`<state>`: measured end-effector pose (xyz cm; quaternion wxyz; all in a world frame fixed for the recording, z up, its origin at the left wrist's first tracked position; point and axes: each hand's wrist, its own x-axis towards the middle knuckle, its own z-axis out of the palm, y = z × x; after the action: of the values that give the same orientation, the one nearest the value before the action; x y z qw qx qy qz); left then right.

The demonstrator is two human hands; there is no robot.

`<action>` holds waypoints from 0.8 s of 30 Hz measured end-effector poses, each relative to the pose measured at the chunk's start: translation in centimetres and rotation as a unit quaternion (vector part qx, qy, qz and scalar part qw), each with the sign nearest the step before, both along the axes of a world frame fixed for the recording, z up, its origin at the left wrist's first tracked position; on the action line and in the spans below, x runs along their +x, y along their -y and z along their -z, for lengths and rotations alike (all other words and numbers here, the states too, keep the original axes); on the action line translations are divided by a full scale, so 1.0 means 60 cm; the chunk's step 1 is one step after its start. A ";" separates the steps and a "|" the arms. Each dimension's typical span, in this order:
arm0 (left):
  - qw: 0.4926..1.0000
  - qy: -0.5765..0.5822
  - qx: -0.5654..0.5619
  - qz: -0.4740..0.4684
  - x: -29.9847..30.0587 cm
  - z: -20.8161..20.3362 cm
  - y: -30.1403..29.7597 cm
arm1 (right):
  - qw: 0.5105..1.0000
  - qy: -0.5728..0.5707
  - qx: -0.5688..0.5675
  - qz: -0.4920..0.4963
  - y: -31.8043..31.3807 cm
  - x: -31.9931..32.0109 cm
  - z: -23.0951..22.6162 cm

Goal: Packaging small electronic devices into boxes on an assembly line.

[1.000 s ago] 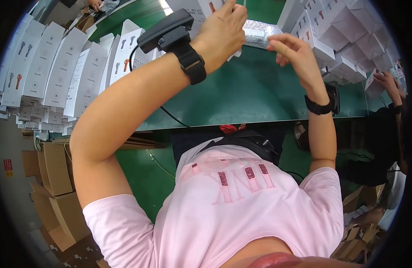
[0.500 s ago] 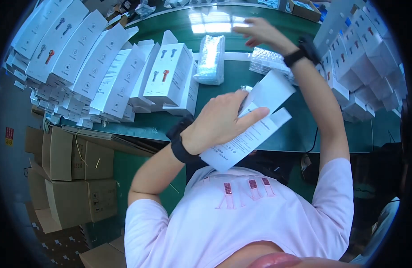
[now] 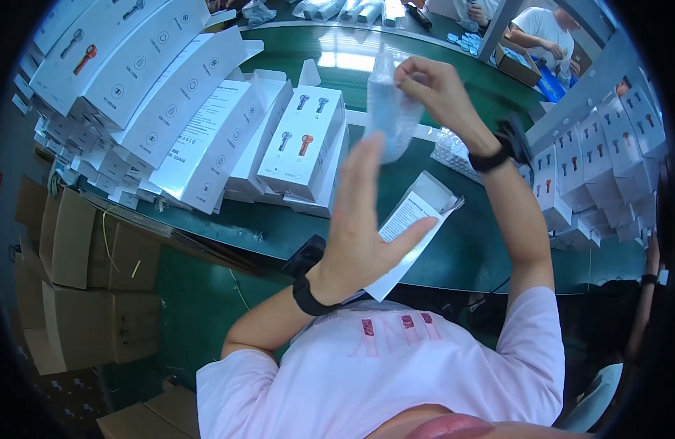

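My right hand (image 3: 438, 91) pinches the upper part of a clear bubble-wrapped item (image 3: 392, 110), which hangs upright above the table and looks blurred. What lies inside the wrap cannot be made out. My left hand (image 3: 363, 227) is stretched out with fingers and thumb apart, its fingertips at the lower end of the wrapped item; whether they touch it I cannot tell. Under the left hand a white cardboard box (image 3: 407, 219) with printed text leans at the table's front edge, its far end open. Part of the box is hidden by my hand.
White product boxes (image 3: 302, 143) stand in a large stack on the left; more boxes (image 3: 586, 161) are piled at right. Another bubble-wrapped item (image 3: 455, 154) lies beside my right wrist. Brown cartons (image 3: 81, 293) sit on the floor at left. Another person (image 3: 542, 36) works at the far right.
My right hand has taken up the bubble-wrapped item that lay beside the boxes. My left hand has come off the white box with its fingers extended. The view has shifted.
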<state>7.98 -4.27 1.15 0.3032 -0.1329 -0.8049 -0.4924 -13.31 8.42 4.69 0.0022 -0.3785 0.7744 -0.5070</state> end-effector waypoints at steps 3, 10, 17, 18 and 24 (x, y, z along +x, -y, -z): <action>0.998 -0.015 0.066 -0.018 -0.016 0.006 0.010 | 0.935 -0.350 0.040 -0.027 -0.033 0.098 -0.066; 0.972 0.086 0.177 0.125 -0.013 0.020 -0.005 | 0.857 -0.503 -0.112 0.017 -0.090 0.228 -0.109; 0.997 -0.026 0.065 -0.023 0.011 -0.001 0.020 | 0.827 -0.535 0.029 0.169 -0.118 0.285 -0.129; 0.996 -0.054 -0.002 -0.068 0.008 -0.009 0.031 | 0.805 -0.558 0.085 0.184 -0.122 0.289 -0.130; 0.984 -0.089 -0.085 -0.128 0.013 -0.036 0.038 | 0.856 -0.515 0.037 0.008 -0.081 0.297 -0.091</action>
<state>8.77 -6.57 3.28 0.4218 -0.0973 -0.8240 -0.3655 4.48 13.30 10.13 -0.3871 -0.5786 0.6864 -0.2103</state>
